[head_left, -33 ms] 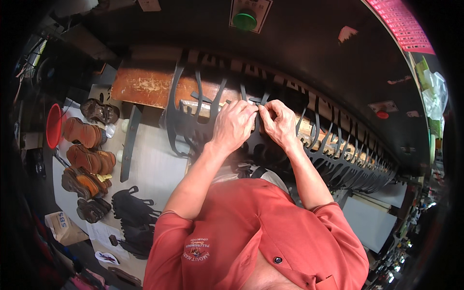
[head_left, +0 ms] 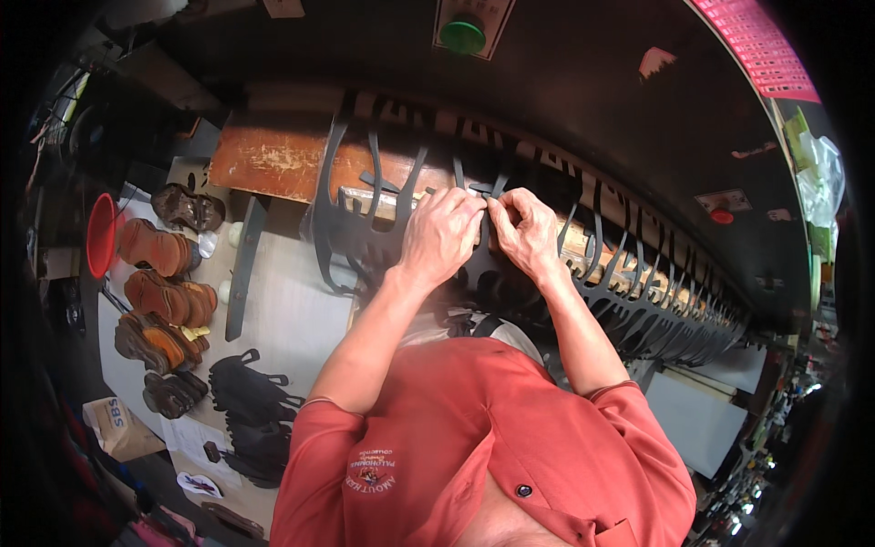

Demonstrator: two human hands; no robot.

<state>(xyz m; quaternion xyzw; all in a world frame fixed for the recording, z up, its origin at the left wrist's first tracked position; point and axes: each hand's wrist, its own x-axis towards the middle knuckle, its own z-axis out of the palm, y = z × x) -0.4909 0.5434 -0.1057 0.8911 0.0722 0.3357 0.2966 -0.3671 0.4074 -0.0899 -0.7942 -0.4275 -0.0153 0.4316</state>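
Close together at the middle of the bench edge, my left hand [head_left: 442,235] and my right hand [head_left: 526,235] both have their fingers closed on a black cut-out strap piece [head_left: 480,264]. It looks like a flat shoe upper with thin straps. My fingertips pinch it near the top of a strap, and they hide the exact spot. To the left hangs another black strapped piece [head_left: 369,244], its straps reaching up over the worn wooden board [head_left: 264,164]. On the right, a long row of similar black pieces [head_left: 656,305] hangs along the board.
A dark machine panel [head_left: 583,82] with a green button [head_left: 462,36] and a red button [head_left: 721,216] stands beyond my hands. On the left table [head_left: 296,283] lie stacked brown leather pieces [head_left: 159,246], more black strapped pieces [head_left: 253,401] and a red round dish [head_left: 101,237].
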